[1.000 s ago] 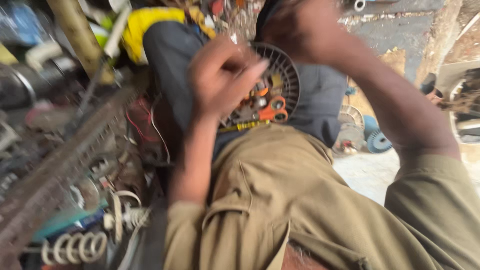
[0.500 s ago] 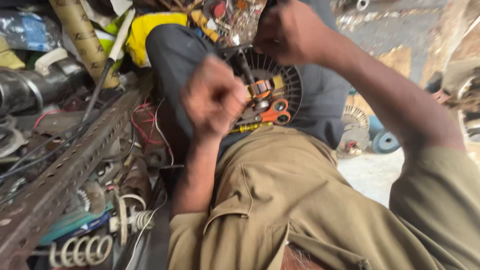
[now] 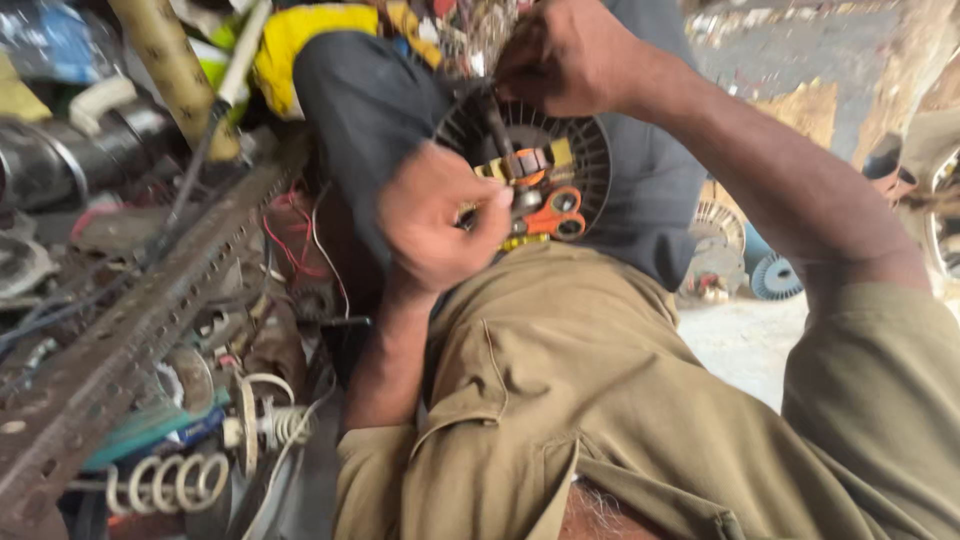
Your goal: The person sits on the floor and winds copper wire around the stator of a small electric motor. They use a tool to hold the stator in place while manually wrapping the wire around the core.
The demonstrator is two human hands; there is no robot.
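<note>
Since half a second ago, the left hand [image 3: 440, 220] has slid right, up against the round black motor part [image 3: 560, 165].

That ribbed disc rests on the dark-trousered knee [image 3: 370, 110], orange and yellow fittings at its hub [image 3: 548, 205]. Left fingers are curled nearly shut at the hub; blur hides whether they grip anything. The right hand [image 3: 570, 55] pinches a dark rod-like tool [image 3: 497, 125] pointing into the centre. Work at the hub looks underway; next likely calls for steadying the disc while the tool bears down.
</note>
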